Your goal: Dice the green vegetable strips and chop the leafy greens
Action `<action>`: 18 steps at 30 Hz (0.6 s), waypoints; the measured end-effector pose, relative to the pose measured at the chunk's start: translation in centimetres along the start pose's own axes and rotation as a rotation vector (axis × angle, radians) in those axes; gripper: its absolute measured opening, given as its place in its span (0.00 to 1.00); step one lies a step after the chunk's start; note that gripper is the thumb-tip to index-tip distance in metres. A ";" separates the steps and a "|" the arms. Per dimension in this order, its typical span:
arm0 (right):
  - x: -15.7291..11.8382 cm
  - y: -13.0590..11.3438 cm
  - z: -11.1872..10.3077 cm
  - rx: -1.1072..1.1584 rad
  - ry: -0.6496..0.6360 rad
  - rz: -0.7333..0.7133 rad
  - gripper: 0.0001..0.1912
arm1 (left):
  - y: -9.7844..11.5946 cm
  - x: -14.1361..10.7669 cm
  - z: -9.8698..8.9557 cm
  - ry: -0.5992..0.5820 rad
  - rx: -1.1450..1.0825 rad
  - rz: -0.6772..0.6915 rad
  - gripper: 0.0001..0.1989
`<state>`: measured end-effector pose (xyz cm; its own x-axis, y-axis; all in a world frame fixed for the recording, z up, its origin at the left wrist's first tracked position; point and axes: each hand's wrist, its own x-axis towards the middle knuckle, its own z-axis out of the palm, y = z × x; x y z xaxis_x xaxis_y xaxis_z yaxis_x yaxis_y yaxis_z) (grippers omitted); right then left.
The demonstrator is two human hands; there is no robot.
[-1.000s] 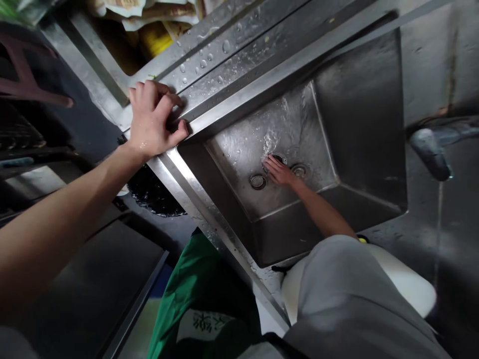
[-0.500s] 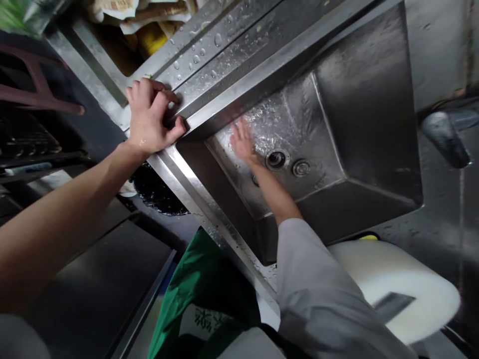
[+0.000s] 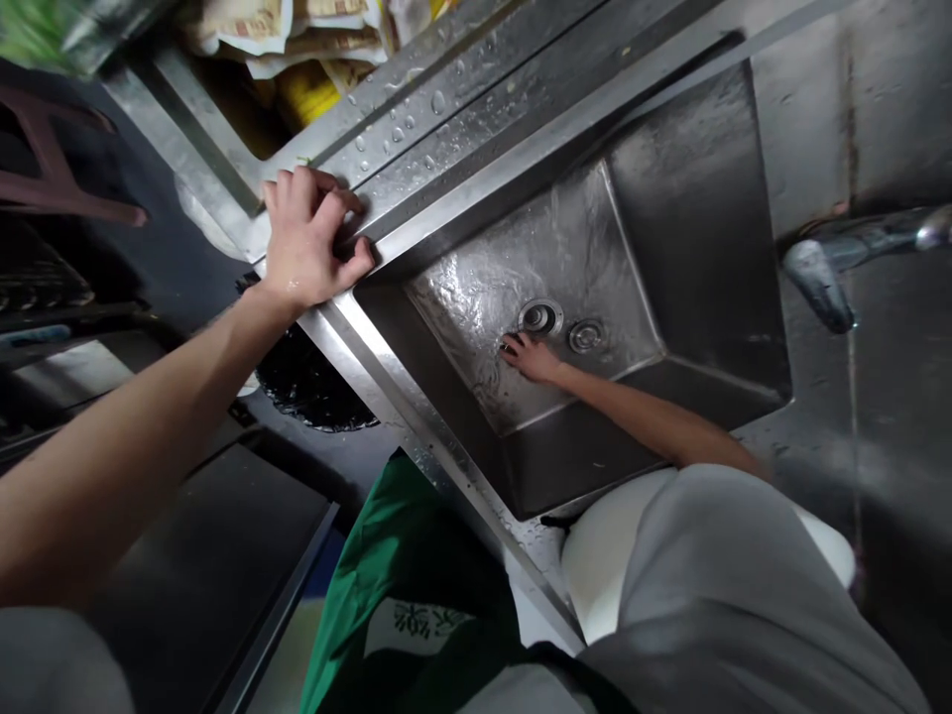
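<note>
My left hand (image 3: 308, 238) is braced on the corner of the steel sink (image 3: 416, 230), its fingers bent over the wet rim and the thumb on the inner edge. Down in the basin, my right hand (image 3: 532, 357) has its fingers curled on a small shiny metal piece (image 3: 507, 346) at the bottom, mostly hidden by the fingertips. Just beyond the hand is the round drain hole (image 3: 540, 316). A round metal drain strainer (image 3: 586, 335) lies to the right of it. A thin film of water glistens on the sink floor.
A faucet (image 3: 825, 268) juts over the counter at right. A white round block (image 3: 595, 565) stands by the sink's near side, partly behind my sleeve. Packets (image 3: 327, 40) fill an opening at upper left. A black bag-lined bin (image 3: 312, 382) sits below the left corner.
My right hand has moved from the far left of the basin floor toward me, beside the drain, and its fingers have curled. My left hand stays on the rim.
</note>
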<state>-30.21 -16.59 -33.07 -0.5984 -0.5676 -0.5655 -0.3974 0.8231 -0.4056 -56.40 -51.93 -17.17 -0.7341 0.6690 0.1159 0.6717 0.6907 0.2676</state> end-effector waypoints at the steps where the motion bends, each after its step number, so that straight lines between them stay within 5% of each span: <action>1: 0.2 0.9 -0.6 0.018 0.010 0.086 0.32 | 0.0 0.0 0.0 -0.009 -0.005 -0.004 0.24; 6: 4.2 7.6 -5.1 0.106 0.331 0.509 0.38 | -0.2 0.0 0.1 -0.028 -0.016 -0.025 0.25; 10: 9.7 9.7 -7.4 0.129 0.469 0.417 0.38 | -0.1 0.1 0.0 -0.031 0.011 -0.011 0.24; 15: 16.0 2.8 -4.0 0.325 0.592 0.198 0.34 | 0.5 0.2 -0.3 -0.042 -0.024 -0.061 0.22; 18: 14.8 -1.8 0.6 0.314 0.466 -0.159 0.29 | 0.6 0.2 -0.4 -0.056 -0.023 -0.069 0.22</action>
<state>-37.91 -26.43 -41.15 -0.8194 -0.5575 -0.1330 -0.3252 0.6433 -0.6932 -56.18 -51.48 -16.58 -0.7713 0.6350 0.0434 0.6172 0.7294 0.2952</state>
